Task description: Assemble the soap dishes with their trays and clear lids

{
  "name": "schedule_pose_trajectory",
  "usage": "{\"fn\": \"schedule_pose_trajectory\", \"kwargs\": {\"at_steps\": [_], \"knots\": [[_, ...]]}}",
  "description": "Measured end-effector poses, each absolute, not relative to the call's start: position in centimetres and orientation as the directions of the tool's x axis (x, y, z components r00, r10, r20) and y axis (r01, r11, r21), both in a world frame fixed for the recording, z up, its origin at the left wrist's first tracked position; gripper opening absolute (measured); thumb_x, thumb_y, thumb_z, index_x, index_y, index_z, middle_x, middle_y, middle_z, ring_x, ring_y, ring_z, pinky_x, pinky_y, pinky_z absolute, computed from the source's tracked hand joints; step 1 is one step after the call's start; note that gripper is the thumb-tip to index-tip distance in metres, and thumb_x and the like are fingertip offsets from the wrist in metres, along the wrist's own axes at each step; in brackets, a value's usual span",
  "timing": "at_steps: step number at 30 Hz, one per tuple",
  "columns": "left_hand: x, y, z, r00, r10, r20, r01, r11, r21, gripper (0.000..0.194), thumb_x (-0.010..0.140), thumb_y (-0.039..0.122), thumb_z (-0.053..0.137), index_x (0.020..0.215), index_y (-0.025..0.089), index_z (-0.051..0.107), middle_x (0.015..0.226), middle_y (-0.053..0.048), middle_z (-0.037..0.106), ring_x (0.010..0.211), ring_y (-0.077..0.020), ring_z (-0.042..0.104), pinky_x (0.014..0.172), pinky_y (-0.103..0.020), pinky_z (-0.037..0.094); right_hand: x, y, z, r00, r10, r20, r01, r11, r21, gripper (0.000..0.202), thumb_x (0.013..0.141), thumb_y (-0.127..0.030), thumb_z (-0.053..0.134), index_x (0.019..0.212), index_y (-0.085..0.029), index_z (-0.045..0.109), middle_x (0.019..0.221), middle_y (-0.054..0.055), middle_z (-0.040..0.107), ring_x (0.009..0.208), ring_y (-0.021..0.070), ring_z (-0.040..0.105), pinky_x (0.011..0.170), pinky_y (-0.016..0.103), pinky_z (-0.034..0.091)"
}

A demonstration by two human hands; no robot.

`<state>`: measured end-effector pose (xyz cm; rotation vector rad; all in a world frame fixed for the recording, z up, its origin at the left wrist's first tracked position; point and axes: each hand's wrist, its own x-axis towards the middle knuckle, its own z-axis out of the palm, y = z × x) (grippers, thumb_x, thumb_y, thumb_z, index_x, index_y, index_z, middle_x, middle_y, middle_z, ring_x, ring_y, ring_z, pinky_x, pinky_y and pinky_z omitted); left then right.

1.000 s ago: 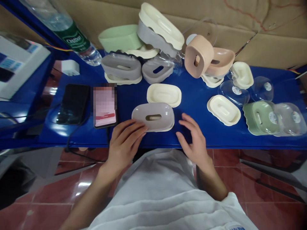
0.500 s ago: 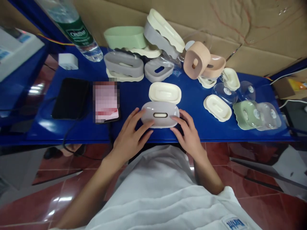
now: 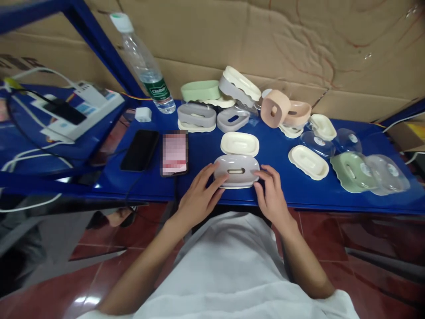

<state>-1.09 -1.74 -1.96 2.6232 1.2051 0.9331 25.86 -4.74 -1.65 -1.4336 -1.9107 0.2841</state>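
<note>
I see blue table crowded: water bottle, two phones left, soap dish pile at back, cream tray just behind grey soap dish. Nothing blocks my hands. Left hand and right hand flank grey soap dish at near edge, fingers loosely spread, tips touching its ends, not clamped.

Blue worktop. Water bottle upright at rear left. Two phones side by side. Soap dishes piled at back, clear lids right.
</note>
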Motion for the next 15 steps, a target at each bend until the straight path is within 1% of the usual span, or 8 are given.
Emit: {"fn": "schedule_pose_trajectory", "kwargs": {"at_steps": [2, 4, 6, 7, 9, 11, 15], "knots": [[-1.2, -1.5, -1.9, 0.504, 0.720, 0.477, 0.648, -0.680, 0.342, 0.040, 0.109, 0.021, 0.058, 0.148, 0.024, 0.058, 0.169, -0.019, 0.046, 0.161, -0.0356, 0.044, 0.125, -0.059, 0.050, 25.9, -4.7, -1.6, -0.119, 0.903, 0.413, 0.737, 0.360, -0.572, 0.037, 0.115, -0.036, 0.048, 0.151, -0.027, 0.053, 0.159, 0.018, 0.047, 0.152, 0.0336, 0.053, 0.127, 0.064, 0.048], [-1.3, -1.3, -1.7, 0.523, 0.712, 0.468, 0.632, -0.693, 0.347, 0.028, 0.109, 0.020, 0.057, 0.136, 0.023, 0.063, 0.166, -0.017, 0.050, 0.161, -0.0346, 0.043, 0.126, -0.059, 0.049, 26.0, -4.4, -1.3, -0.192, 0.899, 0.394, 0.717, 0.402, -0.569, 0.044, 0.113, -0.040, 0.054, 0.155, -0.028, 0.051, 0.169, 0.018, 0.038, 0.154, 0.0346, 0.052, 0.127, 0.063, 0.048], [-1.5, -1.0, -1.7, 0.553, 0.693, 0.463, 0.615, -0.714, 0.334, 0.021, 0.109, 0.020, 0.058, 0.129, 0.021, 0.064, 0.163, -0.017, 0.054, 0.161, -0.0345, 0.043, 0.127, -0.058, 0.049, 26.3, -4.1, -0.9, -0.279, 0.890, 0.361, 0.693, 0.447, -0.566, 0.051, 0.110, -0.045, 0.061, 0.158, -0.030, 0.052, 0.179, 0.015, 0.026, 0.160, 0.0358, 0.044, 0.129, 0.061, 0.045], [-1.5, -0.9, -1.7, 0.566, 0.680, 0.466, 0.610, -0.726, 0.319, 0.020, 0.109, 0.020, 0.058, 0.128, 0.021, 0.064, 0.161, -0.017, 0.055, 0.161, -0.0350, 0.043, 0.127, -0.058, 0.049, 26.5, -4.0, -0.6, -0.307, 0.887, 0.344, 0.684, 0.457, -0.569, 0.052, 0.109, -0.047, 0.062, 0.158, -0.031, 0.054, 0.181, 0.013, 0.024, 0.163, 0.0356, 0.039, 0.131, 0.060, 0.043], [-1.5, -0.9, -1.9, 0.575, 0.662, 0.481, 0.611, -0.738, 0.285, 0.021, 0.108, 0.020, 0.059, 0.129, 0.021, 0.064, 0.160, -0.017, 0.057, 0.162, -0.0360, 0.042, 0.126, -0.057, 0.049, 26.8, -3.7, -0.2, -0.330, 0.892, 0.309, 0.677, 0.452, -0.581, 0.049, 0.110, -0.049, 0.060, 0.155, -0.030, 0.057, 0.181, 0.010, 0.028, 0.167, 0.0329, 0.032, 0.134, 0.057, 0.039], [-1.6, -1.1, -2.1, 0.576, 0.643, 0.505, 0.610, -0.749, 0.259, 0.024, 0.108, 0.019, 0.061, 0.132, 0.021, 0.064, 0.160, -0.017, 0.056, 0.162, -0.0372, 0.041, 0.126, -0.058, 0.049, 27.0, -3.6, 0.0, -0.339, 0.896, 0.286, 0.676, 0.444, -0.589, 0.047, 0.112, -0.051, 0.056, 0.153, -0.029, 0.058, 0.180, 0.010, 0.032, 0.168, 0.0300, 0.031, 0.135, 0.054, 0.037], [-1.5, -1.5, -2.4, 0.565, 0.627, 0.536, 0.591, -0.761, 0.268, 0.039, 0.106, 0.022, 0.065, 0.146, 0.022, 0.059, 0.164, -0.022, 0.051, 0.159, -0.0380, 0.046, 0.124, -0.057, 0.051, 27.2, -3.7, 0.2, -0.354, 0.881, 0.314, 0.674, 0.473, -0.567, 0.046, 0.114, -0.051, 0.050, 0.150, -0.022, 0.058, 0.180, 0.015, 0.030, 0.169, 0.0284, 0.028, 0.136, 0.054, 0.034]]}}
